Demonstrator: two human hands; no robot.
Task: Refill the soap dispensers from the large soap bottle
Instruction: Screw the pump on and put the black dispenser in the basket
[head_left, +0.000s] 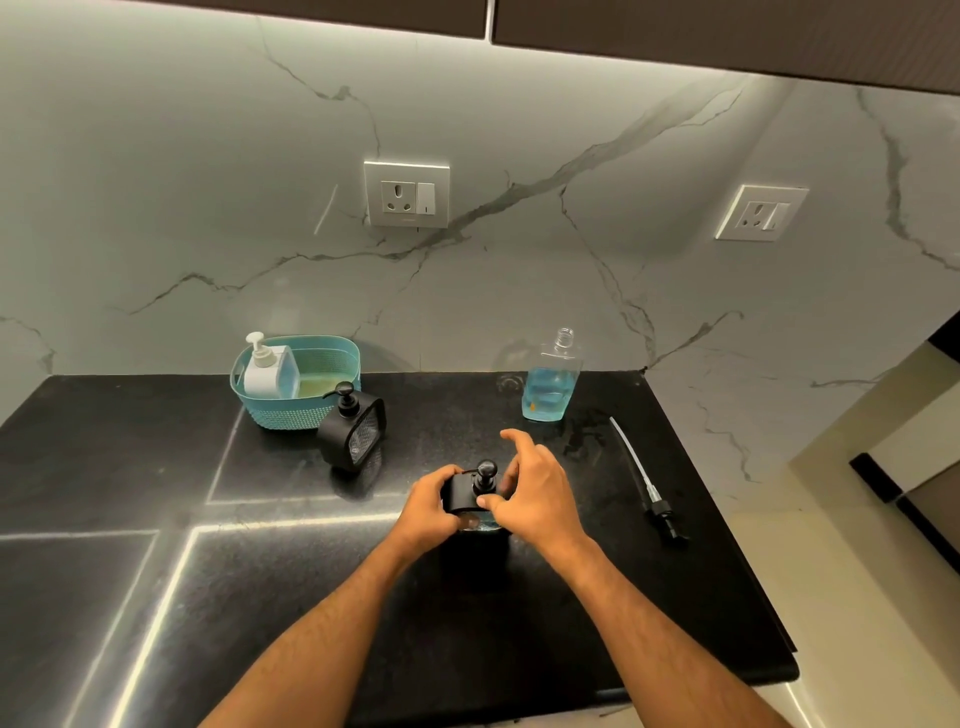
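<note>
A black soap dispenser (464, 492) stands on the dark counter in front of me. My left hand (428, 506) grips its body from the left. My right hand (535, 493) pinches the base of its black pump head (485, 475), with the forefinger raised. Behind and to the left stands a second black dispenser (353, 431) with its pump on. The large clear bottle (550, 382), uncapped and about half full of blue soap, stands at the back right. Its pump with a long white tube (647, 480) lies on the counter to the right.
A teal basket (275, 408) at the back left holds a white pump bottle (267, 369). The black counter (260, 571) ends at a marble wall with two sockets (406, 195). A wet patch (584, 434) lies near the large bottle. The counter's right edge drops off.
</note>
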